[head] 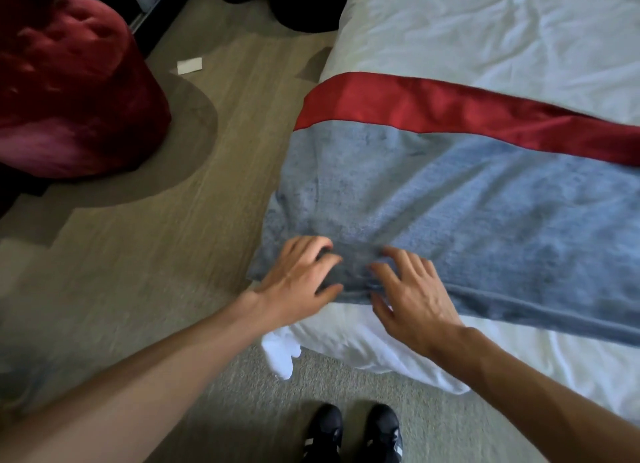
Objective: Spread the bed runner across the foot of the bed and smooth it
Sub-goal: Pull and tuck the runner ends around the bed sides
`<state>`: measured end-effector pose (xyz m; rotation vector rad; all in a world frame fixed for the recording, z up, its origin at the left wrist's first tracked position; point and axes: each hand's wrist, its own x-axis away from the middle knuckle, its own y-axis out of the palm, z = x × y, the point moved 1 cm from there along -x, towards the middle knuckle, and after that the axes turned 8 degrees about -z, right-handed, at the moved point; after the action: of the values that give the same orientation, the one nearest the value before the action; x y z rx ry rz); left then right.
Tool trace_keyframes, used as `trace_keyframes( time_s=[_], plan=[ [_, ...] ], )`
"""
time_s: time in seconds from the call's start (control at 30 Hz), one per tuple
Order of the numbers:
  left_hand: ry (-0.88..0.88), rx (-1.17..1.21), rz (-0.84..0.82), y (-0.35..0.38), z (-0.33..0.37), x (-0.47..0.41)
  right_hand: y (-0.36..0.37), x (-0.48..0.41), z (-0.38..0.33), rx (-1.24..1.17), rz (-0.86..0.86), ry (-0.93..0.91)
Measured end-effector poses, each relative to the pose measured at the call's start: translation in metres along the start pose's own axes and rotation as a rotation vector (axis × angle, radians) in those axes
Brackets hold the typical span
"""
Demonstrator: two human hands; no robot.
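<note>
Both my hands sit on the near-left end of the bed runner (485, 199), right at the corner of the bed (554, 369). The L hand (298, 279) is nearest the runner's short end, where it drops over the bed's side. The R hand (412, 296) is just beside it, straddling the near hem. Both have fingers spread and a bit bent, tips pressing the blue-grey pile. Nothing looks wrapped or pinched, though motion blur hides the fingertips somewhat.

Key relation: the runner's long axis goes from my hands away to the right, across the bed, w/ the red band (450, 112) along its far edge. Nearly all the cloth lies right of and beyond my hands. There's a small ruck between them, so I judge the next stroke should go outward along that axis w/ the R hand, since it's closer to the long stretch. The L hand can pin the end.

The surface is a soft white duvet (519, 29), creased, so it'll give and drag under pressure. A white sheet corner (280, 351) pokes out below. Rm: beige carpet (156, 254), a red velvet seat (69, 81) to the left, a slip of paper (189, 65) on the floor, my black shoes (353, 431) at the bed's corner.
</note>
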<state>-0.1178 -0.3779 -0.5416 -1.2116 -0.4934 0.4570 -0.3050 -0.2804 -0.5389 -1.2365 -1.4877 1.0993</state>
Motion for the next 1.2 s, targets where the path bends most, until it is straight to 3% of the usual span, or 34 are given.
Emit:
trace_keyframes(
  time_s=[0.37,0.53,0.7,0.9,1.0,1.2],
  plan=[
    [0.191,-0.071,-0.021,0.017,0.089,-0.053,0.000,0.079,0.068,0.136,0.147,0.277],
    [0.214,-0.151,-0.103,0.024,0.118,-0.068,-0.004,0.103,0.098,0.224,0.087,0.363],
    [0.220,-0.179,-0.114,0.030,0.128,-0.078,-0.005,0.101,0.108,0.274,-0.005,0.268],
    [0.317,-0.105,-0.087,0.029,0.132,-0.075,-0.008,0.115,0.104,0.219,0.059,0.193],
    [0.378,-0.127,-0.143,0.031,0.134,-0.071,-0.005,0.131,0.098,0.191,0.005,0.157],
    [0.209,-0.123,-0.256,0.026,0.146,-0.086,-0.015,0.135,0.107,0.092,0.002,0.256]
  ],
)
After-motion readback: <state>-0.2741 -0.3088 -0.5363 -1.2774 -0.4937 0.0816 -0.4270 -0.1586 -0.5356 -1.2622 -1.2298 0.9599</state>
